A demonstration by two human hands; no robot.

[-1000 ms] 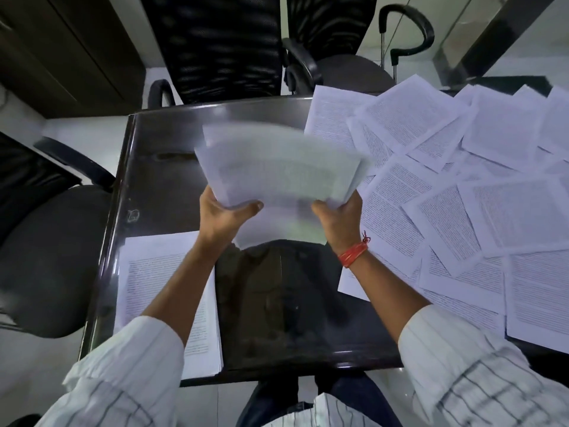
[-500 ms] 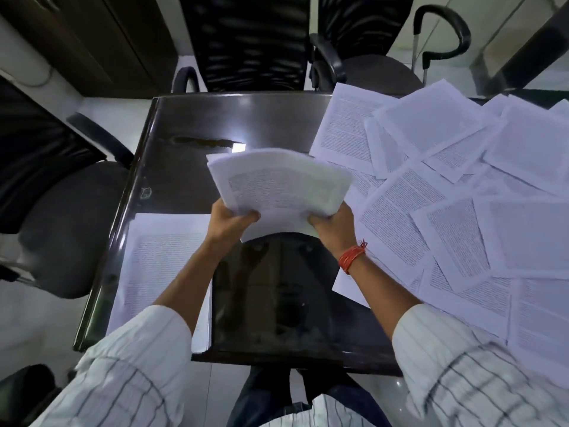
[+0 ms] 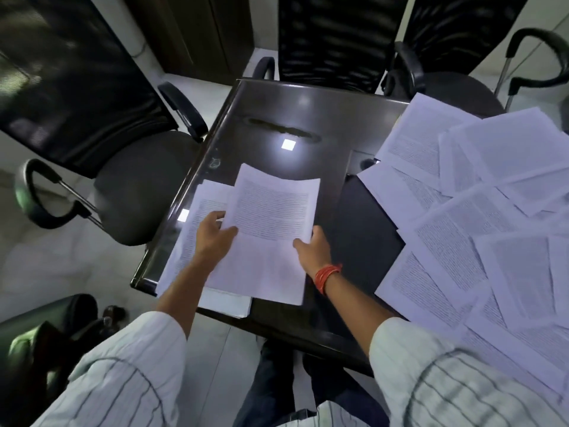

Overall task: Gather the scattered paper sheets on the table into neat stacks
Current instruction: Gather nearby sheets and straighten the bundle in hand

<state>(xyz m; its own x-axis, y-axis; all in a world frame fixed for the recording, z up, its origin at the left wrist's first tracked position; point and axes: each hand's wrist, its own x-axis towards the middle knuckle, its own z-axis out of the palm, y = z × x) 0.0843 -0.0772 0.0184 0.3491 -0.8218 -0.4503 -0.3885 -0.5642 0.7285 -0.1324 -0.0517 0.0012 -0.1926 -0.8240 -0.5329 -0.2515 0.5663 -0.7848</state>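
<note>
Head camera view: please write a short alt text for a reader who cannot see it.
Both hands, left hand and right hand, hold a bundle of printed sheets over a paper stack at the dark table corner. Scattered sheets cover the right side.

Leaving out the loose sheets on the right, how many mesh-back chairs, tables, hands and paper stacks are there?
Mesh-back chairs: 3
Table: 1
Hands (left hand, right hand): 2
Paper stacks (held stack, lower stack): 2
Total: 8
</note>
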